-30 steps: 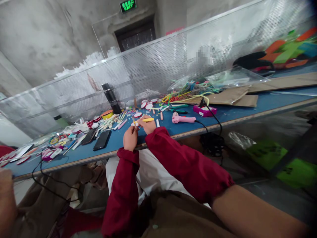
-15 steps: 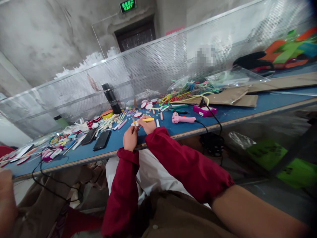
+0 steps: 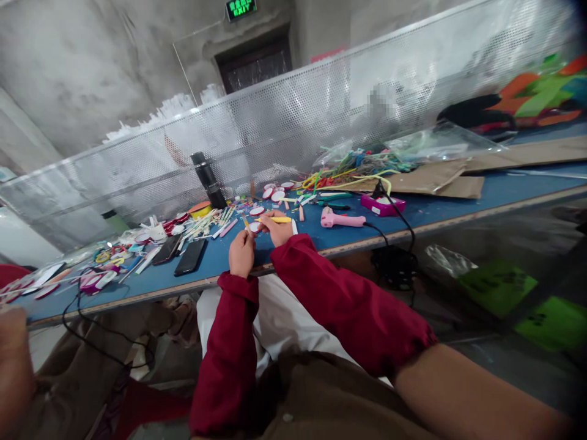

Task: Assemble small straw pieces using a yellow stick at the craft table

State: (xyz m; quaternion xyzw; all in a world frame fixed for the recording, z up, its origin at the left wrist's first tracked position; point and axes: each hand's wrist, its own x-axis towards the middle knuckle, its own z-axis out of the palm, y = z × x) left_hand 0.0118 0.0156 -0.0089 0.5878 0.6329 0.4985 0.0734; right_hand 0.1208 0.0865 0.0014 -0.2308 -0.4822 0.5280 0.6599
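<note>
My left hand (image 3: 241,252) is closed at the table's front edge, its fingertips pinching a thin, flat, orange-brown stick (image 3: 246,222) that points up and away. Just to the right, my right hand (image 3: 279,231) grips a slim yellow pen-like tool (image 3: 282,219). The tool lies nearly level, its tip toward the stick; whether the two touch I cannot tell. Behind my hands are round white discs with red rims (image 3: 257,211). A white stick-like piece (image 3: 294,227) lies beside my right hand.
A pink glue gun (image 3: 342,219) with a black cord lies to the right, near a magenta box (image 3: 383,205). Phones (image 3: 189,257), small sticks (image 3: 202,227) and a black bottle (image 3: 208,180) are left. Coloured cords (image 3: 358,168) and cardboard (image 3: 435,180) lie behind. Another person's hand (image 3: 16,360) shows far left.
The yellow tool has shifted slightly right with my right hand and sits more level, its tip farther from the stick. The whole view has moved a little.
</note>
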